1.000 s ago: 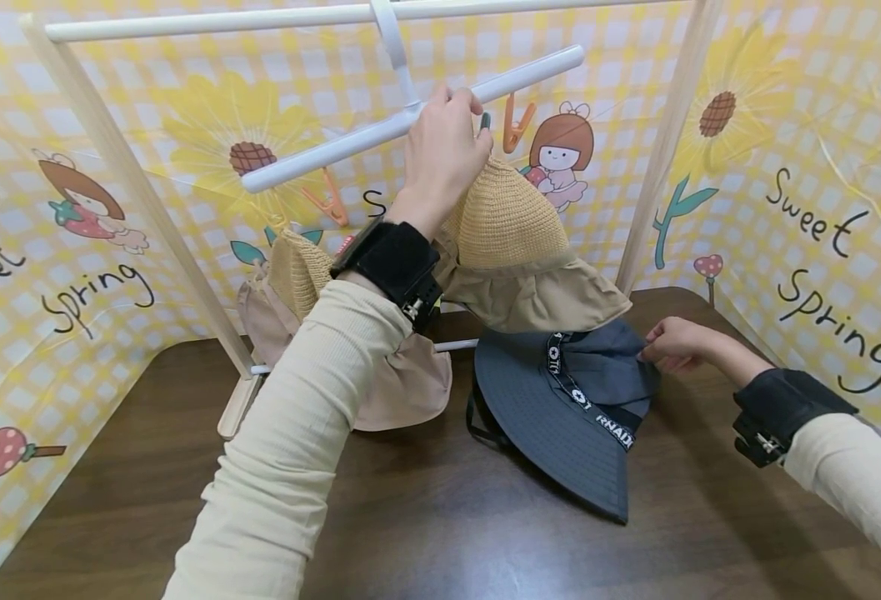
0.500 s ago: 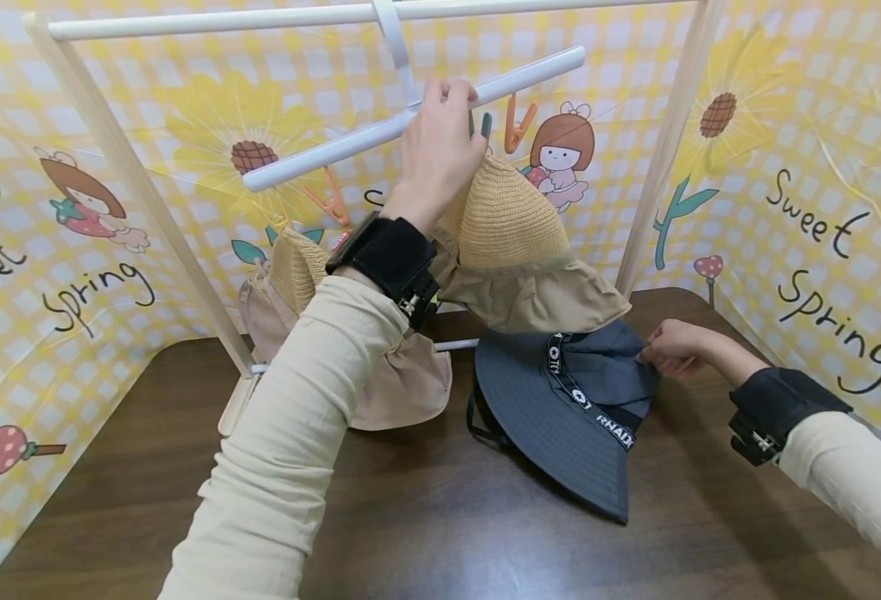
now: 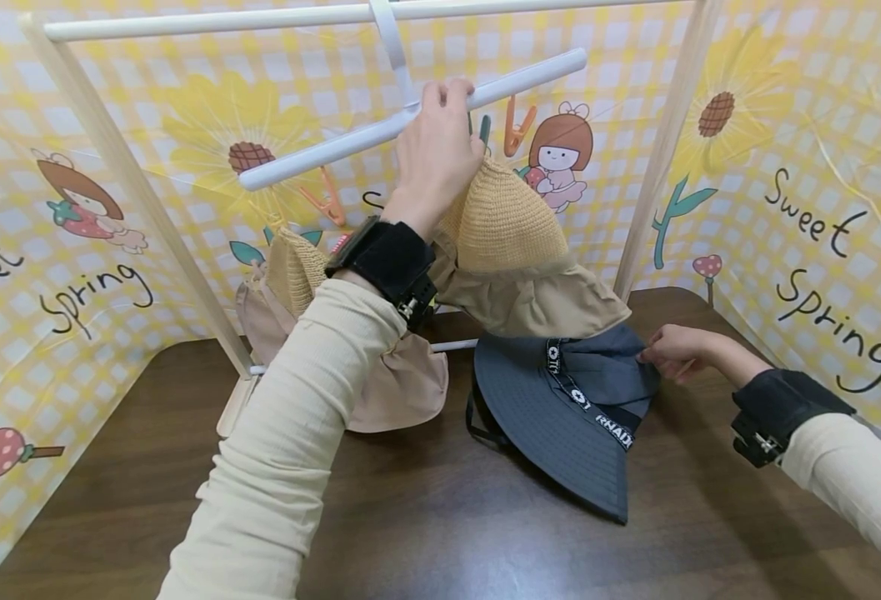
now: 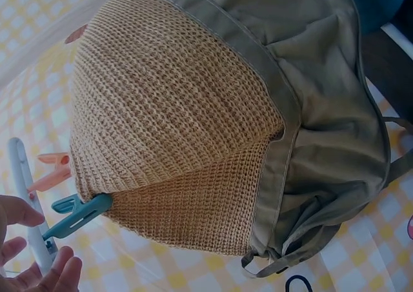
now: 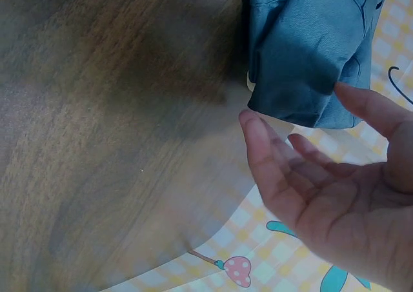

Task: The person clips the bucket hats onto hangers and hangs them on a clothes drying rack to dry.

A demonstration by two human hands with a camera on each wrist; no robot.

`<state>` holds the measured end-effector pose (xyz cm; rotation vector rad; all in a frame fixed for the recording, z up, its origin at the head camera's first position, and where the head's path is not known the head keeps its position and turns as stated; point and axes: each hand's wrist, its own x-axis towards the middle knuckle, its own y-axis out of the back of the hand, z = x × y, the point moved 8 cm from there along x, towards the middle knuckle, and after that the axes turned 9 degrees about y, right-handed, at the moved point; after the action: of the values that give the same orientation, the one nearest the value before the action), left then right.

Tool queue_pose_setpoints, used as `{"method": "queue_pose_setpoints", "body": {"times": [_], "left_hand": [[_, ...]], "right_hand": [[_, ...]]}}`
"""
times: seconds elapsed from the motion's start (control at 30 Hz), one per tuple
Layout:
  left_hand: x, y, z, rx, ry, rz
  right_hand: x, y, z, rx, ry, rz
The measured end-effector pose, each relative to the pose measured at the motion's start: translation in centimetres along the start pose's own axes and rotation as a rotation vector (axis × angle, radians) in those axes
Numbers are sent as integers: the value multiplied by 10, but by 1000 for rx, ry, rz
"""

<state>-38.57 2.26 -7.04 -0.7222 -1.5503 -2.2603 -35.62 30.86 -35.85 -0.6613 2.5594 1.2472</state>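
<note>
My left hand [image 3: 440,158] grips the white bar of a clip hanger [image 3: 335,152], just right of its hook; in the left wrist view the thumb and fingers curl about it. A teal clip [image 4: 80,211] holds the tip of a straw sun hat [image 3: 511,217] with a khaki ruffled brim. Lower right, my right hand [image 3: 680,350] holds the crown of a dark grey bucket hat [image 3: 553,417] at its end. The right wrist view shows the thumb pressed into the fabric and a fingertip at the crown's corner. This hat touches the table, brim facing left.
A second straw hat with a pinkish brim [image 3: 402,392] hangs at left, partly behind my left arm. Orange clips [image 3: 518,127] dangle from the hanger bar. The wooden rack [image 3: 140,192] stands on the brown table [image 3: 410,517], before a yellow checked backdrop.
Both hands keep their places, apart from a slight shift of the left hand along the bar. The hanger and the hats stay nearly still.
</note>
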Motion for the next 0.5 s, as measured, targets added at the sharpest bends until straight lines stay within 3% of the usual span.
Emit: {"method": "queue_pose_setpoints", "body": {"times": [0.37,0.5], "left_hand": [[1,-1,1,32,15,3],[1,-1,1,33,21,-7]], "right_hand": [[1,-3,-5,64,25,-46],[0,3,-6,34,23,0]]}}
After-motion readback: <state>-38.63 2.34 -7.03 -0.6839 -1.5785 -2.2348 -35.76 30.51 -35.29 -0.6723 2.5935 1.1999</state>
